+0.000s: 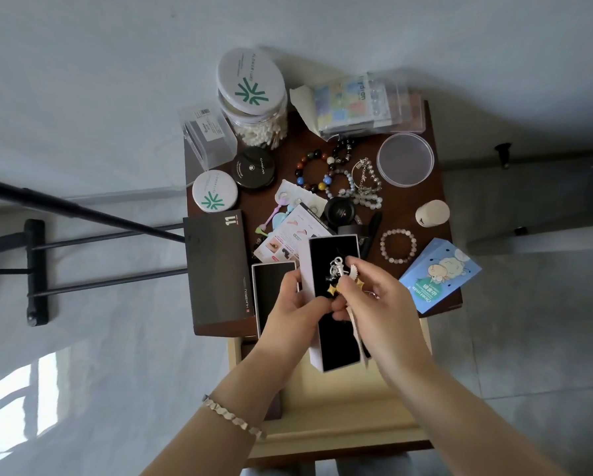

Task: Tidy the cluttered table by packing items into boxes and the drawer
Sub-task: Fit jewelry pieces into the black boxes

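White card box [339, 341], black-lined, held up over the open drawer [322, 407] at the table's [403, 214] near edge. Left hand [293, 305] grips the box by its left wall, thumb across the lining. Right hand [374, 300] pinches a silver and gold charm [338, 271], fingers curled round its lower part. The charm hangs over the upper half of the box, touching or just above the lining; cannot tell which. Step in hand, as judged: lay the charm inside the box. To do it well, keep the box level and steady, lower the charm flat onto the lining so that no piece juts over the wall, then let go only once it rests. A dangling strip near the right palm may catch the rim. What looks like the matching lid [274, 280] lies on the table just left of the left hand, close enough to reach. Bead bracelets [314, 171] wait unpacked farther back.
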`<action>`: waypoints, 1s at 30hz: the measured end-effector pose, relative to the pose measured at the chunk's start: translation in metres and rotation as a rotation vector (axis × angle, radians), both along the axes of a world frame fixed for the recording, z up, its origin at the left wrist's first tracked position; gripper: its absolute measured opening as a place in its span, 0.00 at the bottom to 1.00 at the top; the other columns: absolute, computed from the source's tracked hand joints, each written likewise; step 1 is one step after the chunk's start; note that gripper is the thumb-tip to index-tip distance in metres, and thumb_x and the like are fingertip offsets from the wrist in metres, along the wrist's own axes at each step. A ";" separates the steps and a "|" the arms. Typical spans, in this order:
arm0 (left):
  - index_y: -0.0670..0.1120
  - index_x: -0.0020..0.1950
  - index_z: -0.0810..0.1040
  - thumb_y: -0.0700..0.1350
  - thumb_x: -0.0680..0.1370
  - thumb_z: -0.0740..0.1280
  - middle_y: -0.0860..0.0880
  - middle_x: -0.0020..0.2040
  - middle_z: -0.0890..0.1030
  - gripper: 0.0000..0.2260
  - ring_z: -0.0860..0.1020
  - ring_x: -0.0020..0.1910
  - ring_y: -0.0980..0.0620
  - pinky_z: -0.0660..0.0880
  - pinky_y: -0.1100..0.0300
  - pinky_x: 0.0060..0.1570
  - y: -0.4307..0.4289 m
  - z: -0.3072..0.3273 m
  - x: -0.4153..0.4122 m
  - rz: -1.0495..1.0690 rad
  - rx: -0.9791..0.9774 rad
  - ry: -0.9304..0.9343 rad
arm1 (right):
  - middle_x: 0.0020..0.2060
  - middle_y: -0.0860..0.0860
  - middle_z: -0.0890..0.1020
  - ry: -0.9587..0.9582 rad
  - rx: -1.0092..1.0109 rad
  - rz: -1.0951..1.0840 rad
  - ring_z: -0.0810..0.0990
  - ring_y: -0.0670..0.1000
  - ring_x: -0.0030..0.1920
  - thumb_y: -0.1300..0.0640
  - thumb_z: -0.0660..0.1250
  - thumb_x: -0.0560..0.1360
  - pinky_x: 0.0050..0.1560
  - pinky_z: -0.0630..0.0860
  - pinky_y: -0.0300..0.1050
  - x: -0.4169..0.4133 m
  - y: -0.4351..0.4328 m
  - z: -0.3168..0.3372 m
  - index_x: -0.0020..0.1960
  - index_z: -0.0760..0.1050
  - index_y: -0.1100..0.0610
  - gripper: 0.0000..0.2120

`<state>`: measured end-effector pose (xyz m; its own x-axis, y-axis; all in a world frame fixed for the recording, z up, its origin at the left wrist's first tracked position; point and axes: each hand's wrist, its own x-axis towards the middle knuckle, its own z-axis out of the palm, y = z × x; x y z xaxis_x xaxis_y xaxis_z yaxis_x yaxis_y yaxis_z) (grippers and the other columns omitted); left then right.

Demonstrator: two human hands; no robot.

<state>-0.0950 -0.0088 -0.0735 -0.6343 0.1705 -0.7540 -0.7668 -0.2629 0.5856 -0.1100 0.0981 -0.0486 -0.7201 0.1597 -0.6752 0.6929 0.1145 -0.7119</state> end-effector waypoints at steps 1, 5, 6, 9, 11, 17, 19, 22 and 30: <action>0.46 0.57 0.70 0.31 0.76 0.61 0.54 0.32 0.80 0.13 0.78 0.31 0.57 0.75 0.63 0.35 0.000 0.000 0.000 -0.003 -0.003 0.000 | 0.34 0.55 0.80 -0.013 -0.106 -0.115 0.79 0.41 0.27 0.64 0.63 0.76 0.31 0.75 0.31 0.001 -0.002 0.001 0.59 0.76 0.55 0.13; 0.48 0.58 0.71 0.30 0.75 0.62 0.53 0.35 0.81 0.16 0.79 0.35 0.56 0.77 0.60 0.37 -0.001 -0.002 0.002 -0.025 -0.022 -0.003 | 0.37 0.53 0.82 -0.019 -0.172 -0.263 0.81 0.42 0.30 0.65 0.68 0.73 0.32 0.78 0.33 0.002 -0.003 0.003 0.53 0.77 0.52 0.12; 0.49 0.57 0.71 0.31 0.75 0.62 0.52 0.38 0.81 0.16 0.80 0.38 0.54 0.78 0.56 0.41 -0.002 -0.002 0.003 -0.034 -0.045 0.000 | 0.35 0.49 0.83 -0.009 -0.121 -0.262 0.81 0.40 0.30 0.64 0.69 0.72 0.33 0.77 0.31 0.003 -0.003 0.002 0.51 0.78 0.52 0.12; 0.51 0.57 0.71 0.33 0.75 0.64 0.47 0.46 0.82 0.16 0.81 0.45 0.48 0.77 0.47 0.52 -0.003 -0.002 0.007 -0.047 -0.085 0.009 | 0.31 0.42 0.82 0.001 -0.041 -0.288 0.79 0.36 0.30 0.62 0.72 0.70 0.33 0.74 0.27 0.004 -0.001 -0.003 0.45 0.80 0.52 0.06; 0.51 0.56 0.71 0.32 0.75 0.64 0.46 0.47 0.81 0.16 0.80 0.47 0.46 0.76 0.46 0.52 -0.004 -0.004 0.009 -0.053 -0.083 0.020 | 0.27 0.43 0.81 -0.043 -0.085 -0.348 0.78 0.38 0.28 0.61 0.71 0.70 0.33 0.77 0.29 0.005 0.001 -0.007 0.41 0.79 0.51 0.06; 0.50 0.57 0.71 0.34 0.73 0.65 0.47 0.43 0.80 0.16 0.80 0.41 0.51 0.77 0.56 0.41 -0.004 -0.008 0.015 -0.038 -0.068 0.014 | 0.31 0.52 0.82 -0.009 -0.167 -0.347 0.81 0.44 0.28 0.66 0.67 0.73 0.31 0.78 0.33 0.008 -0.003 -0.005 0.42 0.78 0.58 0.04; 0.49 0.57 0.71 0.33 0.74 0.64 0.48 0.42 0.80 0.16 0.78 0.40 0.51 0.75 0.58 0.40 -0.004 -0.008 0.017 -0.057 -0.077 0.019 | 0.34 0.56 0.81 -0.019 -0.177 -0.340 0.81 0.45 0.28 0.66 0.66 0.74 0.30 0.78 0.34 0.010 -0.005 -0.006 0.42 0.77 0.58 0.04; 0.50 0.56 0.71 0.36 0.72 0.66 0.47 0.43 0.80 0.16 0.78 0.41 0.50 0.74 0.55 0.41 -0.004 -0.007 0.019 -0.059 -0.081 0.034 | 0.30 0.51 0.80 0.043 0.075 -0.152 0.79 0.44 0.27 0.60 0.67 0.74 0.29 0.76 0.32 0.015 -0.004 -0.011 0.43 0.77 0.56 0.02; 0.48 0.56 0.72 0.29 0.76 0.60 0.49 0.38 0.81 0.16 0.80 0.36 0.53 0.76 0.59 0.34 -0.008 -0.004 0.024 0.003 0.003 -0.009 | 0.31 0.48 0.80 0.055 0.248 0.049 0.80 0.46 0.34 0.55 0.70 0.71 0.35 0.75 0.40 0.013 0.003 -0.016 0.39 0.79 0.51 0.02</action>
